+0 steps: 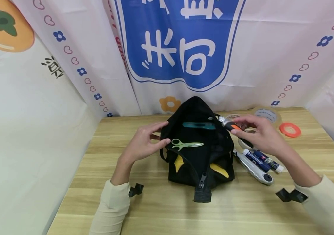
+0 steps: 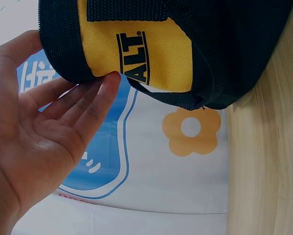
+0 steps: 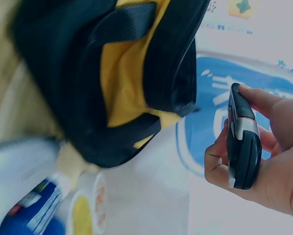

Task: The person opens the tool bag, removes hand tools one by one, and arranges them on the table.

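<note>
A black and yellow tool bag point(image 1: 184, 178) stands unzipped on the table, its mouth spread wide. My left hand point(image 1: 143, 142) grips its left rim, thumb inside and fingers against the outer wall point(image 2: 161, 54). Inside lie green-handled scissors point(image 1: 188, 144) and a teal box cutter point(image 1: 199, 125). Just off the bag's right rim, my right hand point(image 1: 261, 134) holds a black utility knife point(image 3: 245, 142) with silver and orange parts. In the right wrist view, thumb and fingers pinch the knife from both sides, above the level of the other stationery.
Right of the bag lie a grey utility knife point(image 1: 253, 168) and two blue glue sticks point(image 1: 256, 160). Behind them are clear tape rolls point(image 1: 265, 114) and an orange-red tape roll point(image 1: 290, 130). A printed cloth point(image 1: 261, 65) hangs along the table's back edge.
</note>
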Demonstrator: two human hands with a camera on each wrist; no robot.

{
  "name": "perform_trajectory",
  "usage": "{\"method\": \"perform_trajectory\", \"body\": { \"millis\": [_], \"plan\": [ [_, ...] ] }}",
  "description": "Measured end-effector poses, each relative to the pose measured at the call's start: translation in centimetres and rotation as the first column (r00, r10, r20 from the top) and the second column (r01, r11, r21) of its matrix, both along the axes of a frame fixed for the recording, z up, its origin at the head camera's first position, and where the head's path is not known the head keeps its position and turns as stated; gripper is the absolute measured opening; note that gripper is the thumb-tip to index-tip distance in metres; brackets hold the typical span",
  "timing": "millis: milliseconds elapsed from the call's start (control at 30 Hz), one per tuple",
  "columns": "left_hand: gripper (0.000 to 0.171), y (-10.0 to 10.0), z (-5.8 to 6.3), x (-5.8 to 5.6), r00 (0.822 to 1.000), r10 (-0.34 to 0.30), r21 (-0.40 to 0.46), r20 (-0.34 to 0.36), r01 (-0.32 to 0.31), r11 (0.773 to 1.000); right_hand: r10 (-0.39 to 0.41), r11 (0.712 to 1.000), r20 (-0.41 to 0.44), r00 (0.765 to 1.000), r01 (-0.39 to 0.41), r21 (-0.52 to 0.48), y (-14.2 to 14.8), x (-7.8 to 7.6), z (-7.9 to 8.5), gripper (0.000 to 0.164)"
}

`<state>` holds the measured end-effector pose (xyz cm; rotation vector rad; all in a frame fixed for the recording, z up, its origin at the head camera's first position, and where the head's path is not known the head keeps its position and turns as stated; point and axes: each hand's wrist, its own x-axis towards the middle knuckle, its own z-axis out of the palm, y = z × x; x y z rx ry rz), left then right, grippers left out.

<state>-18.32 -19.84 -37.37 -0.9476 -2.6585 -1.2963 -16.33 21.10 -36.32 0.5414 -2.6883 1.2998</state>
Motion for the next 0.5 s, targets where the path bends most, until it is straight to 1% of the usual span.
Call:
{"method": "perform_trajectory", "body": {
  "millis": [267,400,500],
  "plan": [
    [0.059,0.0,0.0,-0.1,1.000,0.003,-0.005,0.002,-0.003,1.000,-0.071,0.997,0.042,0.997,0.070,0.033,4.0,0.5,-2.6,0.029],
    [0.060,0.0,0.0,-0.2,1.000,0.001,-0.001,0.005,-0.001,1.000,-0.116,0.991,0.067,0.991,0.111,0.072,5.9,0.7,-3.6,0.033],
    [0.060,0.0,-0.1,-0.2,1.000,0.002,0.000,0.007,-0.002,1.000,-0.134,0.988,0.072,0.988,0.127,0.086,7.3,0.8,-4.4,0.036]
  ]
}}
